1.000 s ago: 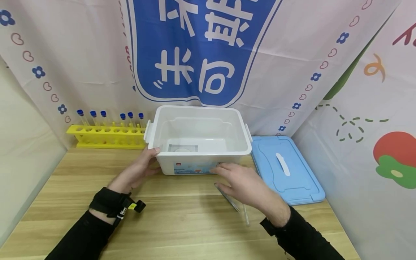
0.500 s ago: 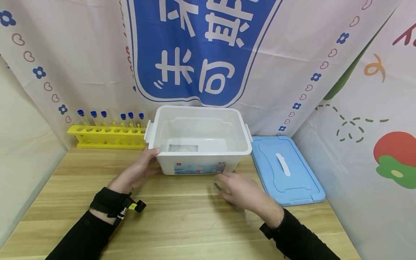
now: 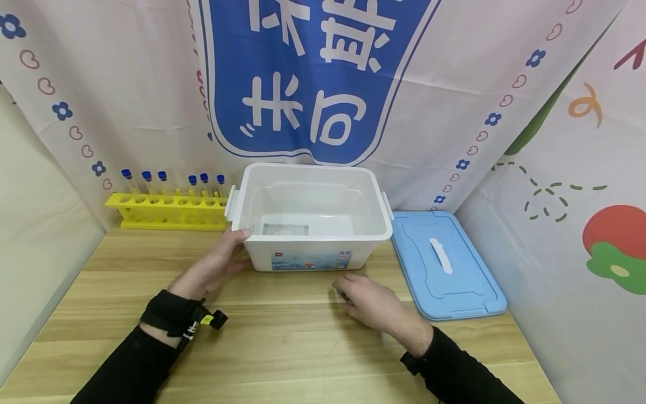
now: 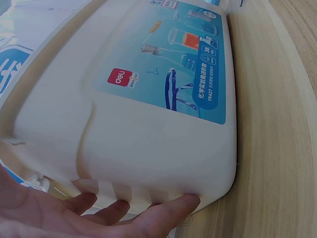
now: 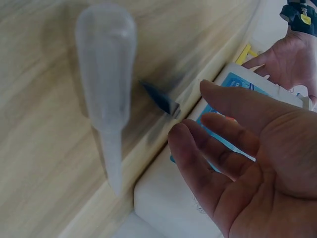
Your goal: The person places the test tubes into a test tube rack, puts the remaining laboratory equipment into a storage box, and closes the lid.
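We list one wood-grain table (image 3: 267, 353), backed by a white cloth (image 3: 143, 73) with blue panel (image 3: 303, 70) and heart-and-flower borders (image 3: 63, 110). We note a plain cream wall (image 3: 35, 224) left, a white printed wall (image 3: 547, 269) right, light soft.

An uncovered white tub (image 3: 313, 202) stands upright, a slim dark tool (image 5: 158, 100) and translucent dropper (image 5: 106, 74) in front

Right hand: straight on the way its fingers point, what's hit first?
Probably the dark tool just past the right hand's fingertips in its wrist view. Depth is unclear; if it clears that, the front of the box looks next.
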The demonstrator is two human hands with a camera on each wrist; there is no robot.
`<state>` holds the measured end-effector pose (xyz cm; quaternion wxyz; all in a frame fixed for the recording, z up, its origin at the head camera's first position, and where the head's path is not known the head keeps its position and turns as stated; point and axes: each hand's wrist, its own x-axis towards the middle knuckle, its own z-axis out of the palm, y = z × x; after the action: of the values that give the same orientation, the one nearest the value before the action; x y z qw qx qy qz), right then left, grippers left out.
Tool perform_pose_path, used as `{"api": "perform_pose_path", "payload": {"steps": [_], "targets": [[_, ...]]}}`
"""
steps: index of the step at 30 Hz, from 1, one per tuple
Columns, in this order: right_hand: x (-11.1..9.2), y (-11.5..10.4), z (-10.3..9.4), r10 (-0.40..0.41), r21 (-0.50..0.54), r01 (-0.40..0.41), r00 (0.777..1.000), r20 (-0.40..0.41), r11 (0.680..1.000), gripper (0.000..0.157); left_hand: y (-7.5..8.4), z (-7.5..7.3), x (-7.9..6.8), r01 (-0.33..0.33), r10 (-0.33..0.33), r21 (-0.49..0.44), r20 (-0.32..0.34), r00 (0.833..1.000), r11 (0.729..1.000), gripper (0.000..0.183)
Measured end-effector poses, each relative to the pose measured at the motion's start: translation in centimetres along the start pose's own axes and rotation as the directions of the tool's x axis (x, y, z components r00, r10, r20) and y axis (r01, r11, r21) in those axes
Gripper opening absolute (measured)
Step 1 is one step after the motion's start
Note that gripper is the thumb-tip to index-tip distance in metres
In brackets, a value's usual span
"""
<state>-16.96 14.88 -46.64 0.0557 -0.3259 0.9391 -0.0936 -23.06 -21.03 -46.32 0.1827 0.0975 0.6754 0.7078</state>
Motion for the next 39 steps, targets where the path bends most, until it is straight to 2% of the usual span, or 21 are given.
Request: {"api": "perform_pose_path", "payload": {"steps": [18,23,31,39], "targets": [[0.4,0.5,1.3,0.083,-0.031,-0.081,0.995,0.049,0.996,0.042,0.0,0.0,0.0,-0.008,0.008,0.016,-0.012,1.0,1.0,0.084],[0.4,0.7,1.3,0.078,-0.023,-0.077,0.996,0.045,0.997,0.03,-0.1,0.0,0.0,-0.013,0.013,0.022,-0.008,1.0,1.0,0.082],[0.4,0.5,1.1,0.062,-0.046,-0.06,0.997,0.035,0.997,0.02,-0.1,0.0,0.0,-0.017,0.017,0.015,-0.005,1.0,1.0,0.083],[0.2,0.0,0.3,0.026,-0.075,-0.026,1.0,0.003,0.997,0.024,0.0,0.0,0.0,-0.011,0.011,0.016,-0.007,1.0,1.0,0.084]]}}
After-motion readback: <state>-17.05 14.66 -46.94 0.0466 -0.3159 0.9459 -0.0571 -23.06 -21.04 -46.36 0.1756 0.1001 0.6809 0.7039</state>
